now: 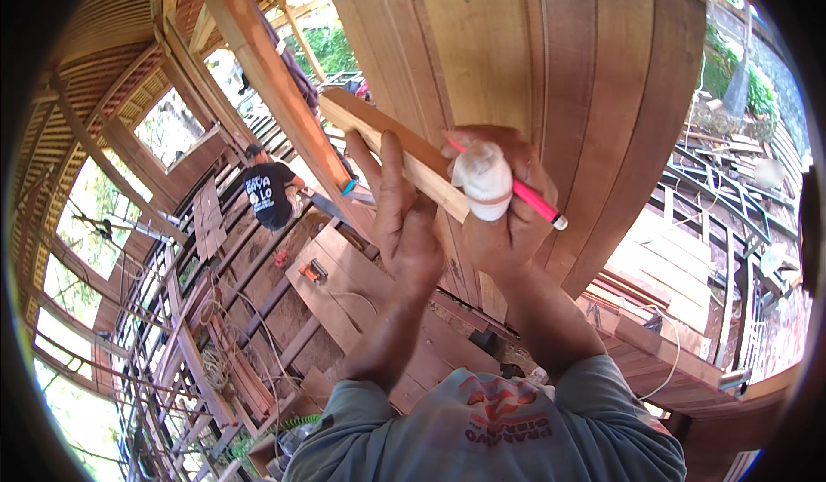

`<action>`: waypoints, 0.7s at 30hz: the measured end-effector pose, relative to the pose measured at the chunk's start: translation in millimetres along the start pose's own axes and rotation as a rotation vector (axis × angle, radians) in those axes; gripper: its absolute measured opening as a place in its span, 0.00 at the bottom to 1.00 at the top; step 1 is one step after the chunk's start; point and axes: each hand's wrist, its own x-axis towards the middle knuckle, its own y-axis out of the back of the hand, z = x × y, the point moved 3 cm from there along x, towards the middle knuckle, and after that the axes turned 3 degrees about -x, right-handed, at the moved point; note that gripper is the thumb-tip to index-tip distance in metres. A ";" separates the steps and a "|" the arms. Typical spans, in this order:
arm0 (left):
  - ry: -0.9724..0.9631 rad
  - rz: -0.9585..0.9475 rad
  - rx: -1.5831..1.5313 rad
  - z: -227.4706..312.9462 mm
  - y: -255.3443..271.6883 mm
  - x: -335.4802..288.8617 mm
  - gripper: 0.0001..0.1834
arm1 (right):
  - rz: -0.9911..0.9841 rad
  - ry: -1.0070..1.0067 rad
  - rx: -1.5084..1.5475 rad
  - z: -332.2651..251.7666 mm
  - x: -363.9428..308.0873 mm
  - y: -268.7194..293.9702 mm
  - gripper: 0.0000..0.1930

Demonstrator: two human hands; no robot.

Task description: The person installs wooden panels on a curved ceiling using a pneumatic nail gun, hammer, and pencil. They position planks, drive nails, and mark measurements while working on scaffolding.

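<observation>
In front of the plank wall, a short wooden block is held up at a slant. My left hand grips its near side, two fingers lying up against the wood and the thumb lower down. The lower right end of the block meets my right hand, whose fingers close round a pink pen. A white wrapping covers the thumb of that hand and hides the middle of the pen. The pen slants down to the right, its pale end outward.
The curved plank wall rises close ahead, beside a wooden post. Left, a person in a black shirt crouches among open floor joists. An orange-and-black tool lies on boards. Metal frames stand at right.
</observation>
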 end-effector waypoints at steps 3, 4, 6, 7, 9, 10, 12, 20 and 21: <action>0.153 0.198 -0.512 1.5 -5.9 -17.7 0.31 | -0.067 -0.026 -0.039 6.2 -24.5 -10.2 0.09; 0.165 0.278 -0.524 4.7 -8.5 -14.9 0.29 | -0.094 -0.017 -0.053 7.0 -29.6 -9.7 0.08; 0.232 0.315 -0.572 0.5 -3.7 -18.3 0.26 | -0.112 -0.064 -0.004 7.4 -44.6 -13.2 0.06; 0.257 0.339 -0.574 2.8 3.5 -19.9 0.24 | -0.135 -0.165 0.071 7.0 -51.3 -17.7 0.07; 0.475 0.445 -0.638 -5.4 8.0 -19.2 0.26 | -0.187 -0.352 0.169 3.0 -54.3 -9.5 0.09; 0.529 0.388 -0.785 2.2 12.3 -20.4 0.27 | -0.179 -0.514 0.303 -5.7 -54.0 -9.5 0.09; 0.488 0.388 -0.650 7.2 19.7 -22.3 0.27 | -0.321 -0.496 0.274 -10.5 -55.4 5.3 0.08; 0.650 0.363 -0.758 3.9 18.9 -20.5 0.27 | -0.393 -0.621 0.346 -18.3 -68.0 18.0 0.06; 0.670 0.373 -0.768 1.0 18.9 -22.0 0.27 | -0.372 -0.653 0.358 -15.7 -68.8 17.5 0.06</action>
